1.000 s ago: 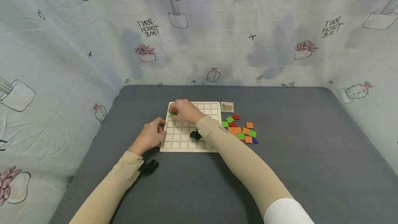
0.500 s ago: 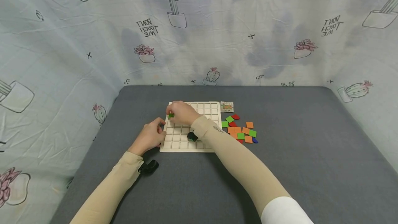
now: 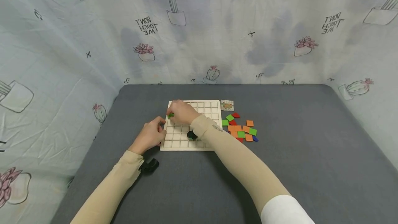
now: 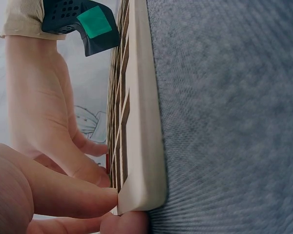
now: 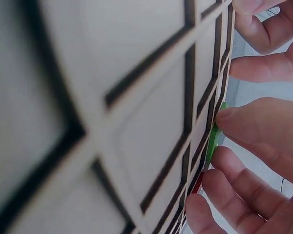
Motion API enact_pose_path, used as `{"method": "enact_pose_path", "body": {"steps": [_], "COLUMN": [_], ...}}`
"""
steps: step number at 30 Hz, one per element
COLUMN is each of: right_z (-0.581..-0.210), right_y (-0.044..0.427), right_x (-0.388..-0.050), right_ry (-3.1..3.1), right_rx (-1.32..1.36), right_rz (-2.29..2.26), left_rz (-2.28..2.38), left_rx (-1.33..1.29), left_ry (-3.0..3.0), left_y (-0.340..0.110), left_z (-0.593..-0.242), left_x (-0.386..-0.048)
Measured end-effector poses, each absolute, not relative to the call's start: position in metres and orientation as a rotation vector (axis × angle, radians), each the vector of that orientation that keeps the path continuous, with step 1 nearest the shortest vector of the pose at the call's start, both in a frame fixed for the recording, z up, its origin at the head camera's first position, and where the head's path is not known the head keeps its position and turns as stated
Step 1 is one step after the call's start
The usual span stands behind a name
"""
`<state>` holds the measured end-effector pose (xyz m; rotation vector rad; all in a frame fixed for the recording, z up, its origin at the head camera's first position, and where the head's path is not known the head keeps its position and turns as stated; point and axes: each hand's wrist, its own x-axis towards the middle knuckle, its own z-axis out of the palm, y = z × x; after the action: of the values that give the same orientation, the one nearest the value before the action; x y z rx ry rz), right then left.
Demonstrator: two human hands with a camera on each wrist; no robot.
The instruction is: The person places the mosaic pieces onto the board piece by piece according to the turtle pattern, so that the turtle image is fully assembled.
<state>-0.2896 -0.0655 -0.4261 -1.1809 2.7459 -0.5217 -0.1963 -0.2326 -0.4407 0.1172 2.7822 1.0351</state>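
left hand (image 3: 150, 134) gripping gridded board (image 3: 176, 144), right hand (image 3: 184, 112) pinching green tile (image 5: 213, 140)

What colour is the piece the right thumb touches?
The piece is green, seen best in the right wrist view.

Green tile (image 3: 170, 115) near board's (image 3: 180, 137) left edge

We pinch with our bare left hand (image 3: 150, 134) — and, beyond and right of that hand, with our bare right hand (image 3: 184, 112), its fingers (image 5: 237, 173) curled, its beige-sleeved forearm (image 3: 237, 157) slanting inward.
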Motion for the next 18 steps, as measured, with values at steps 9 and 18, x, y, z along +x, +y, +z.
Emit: {"method": "enact_pose_path", "body": {"steps": [9,18], "right_z": [-0.422,-0.422], "right_y": [-0.059,-0.050], "right_x": [-0.286,-0.283], "right_ry": [2.695,2.698], "right_rx": [-1.159,-1.176], "right_rz": [-0.576,-0.620], "left_rz": [1.012,0.996], "left_rx": [0.112,0.115], "left_ry": [2.797,2.812], "left_y": [-0.232,-0.231], "left_z": [-0.439,-0.439], "left_x": [-0.197,-0.197]}}
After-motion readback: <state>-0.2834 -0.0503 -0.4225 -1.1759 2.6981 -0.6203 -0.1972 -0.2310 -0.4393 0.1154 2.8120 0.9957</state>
